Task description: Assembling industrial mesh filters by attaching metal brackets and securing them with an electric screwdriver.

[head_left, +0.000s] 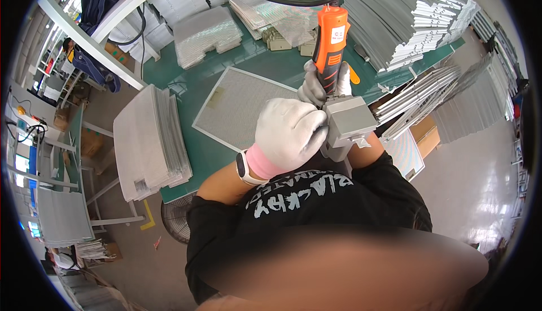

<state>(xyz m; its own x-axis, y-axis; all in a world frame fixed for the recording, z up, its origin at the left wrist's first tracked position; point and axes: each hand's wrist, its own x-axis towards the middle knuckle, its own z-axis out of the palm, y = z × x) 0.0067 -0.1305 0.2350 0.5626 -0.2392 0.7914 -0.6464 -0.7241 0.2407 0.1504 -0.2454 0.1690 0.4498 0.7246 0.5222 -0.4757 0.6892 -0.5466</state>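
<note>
My right hand [311, 87], in a grey-and-white glove, is wrapped round an orange-and-black electric screwdriver [329, 44] that hangs upright from above. A grey box-shaped piece [351, 120] stands just below the screwdriver and hides its tip, along with part of my right wrist. My left hand [289, 131], in a white glove with a pink cuff, is closed beside the left side of that box. What its fingertips hold, if anything, is hidden. Beneath the left hand, a framed mesh panel [226, 110] lies flat on the green table [195, 182].
Stacked mesh panels [148, 141] sit at the table's left edge. Wrapped panels [206, 34] and small beige parts [276, 41] lie at the back. Long grey strips [389, 17] are piled at the right rear. A white frame post [90, 40] crosses the left side; a black cable [299, 0] loops overhead.
</note>
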